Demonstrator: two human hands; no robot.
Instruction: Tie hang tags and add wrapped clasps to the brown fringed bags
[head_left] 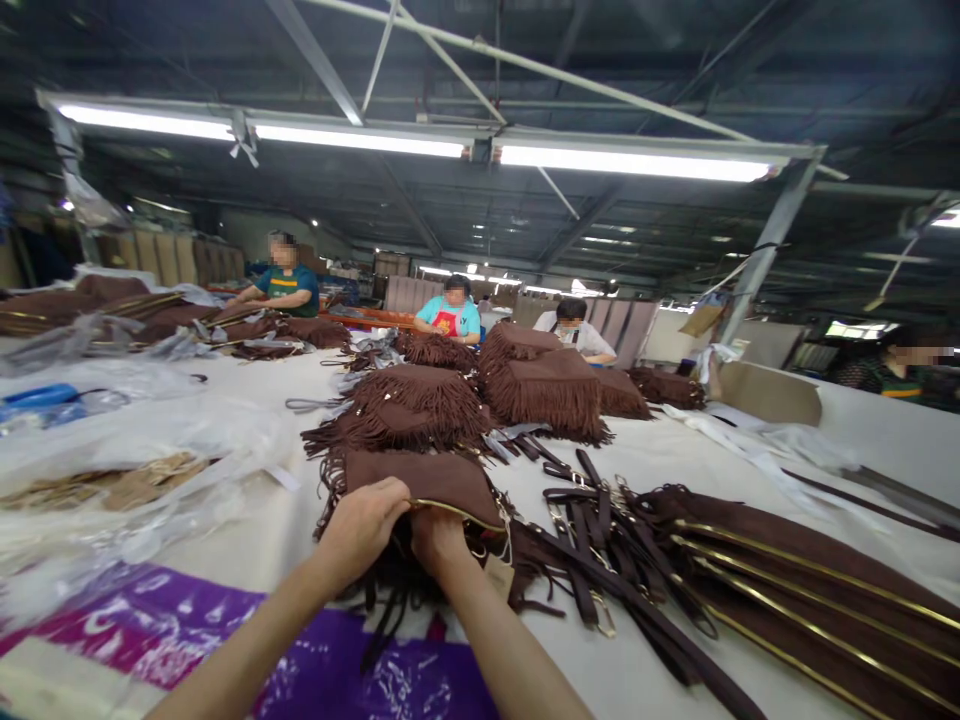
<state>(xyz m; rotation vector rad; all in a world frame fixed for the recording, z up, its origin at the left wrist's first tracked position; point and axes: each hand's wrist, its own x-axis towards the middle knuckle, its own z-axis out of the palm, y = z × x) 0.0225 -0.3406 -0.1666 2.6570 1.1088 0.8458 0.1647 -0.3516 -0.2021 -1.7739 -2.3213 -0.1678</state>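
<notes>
A brown fringed bag [427, 472] with a gold zipper along its opening lies in front of me on the table. My left hand [367, 518] is closed on the zipper edge of this bag, thumb and fingers pinching it. Through the opening, my right hand [437, 538] reaches inside, so its fingers are hidden. A beige tag [499, 578] hangs by the right end of the zipper. Just right of the bag lie several dark brown straps [592, 530] with metal clasps. Below my hands is a purple plastic sheet [405, 665].
Stacks of brown fringed bags [544, 390] stand ahead. More brown pieces with gold zippers [810, 590] lie at right. Clear plastic bags [150, 450] and a blue tool [41, 396] are at left. Several people work beyond the white table [247, 375].
</notes>
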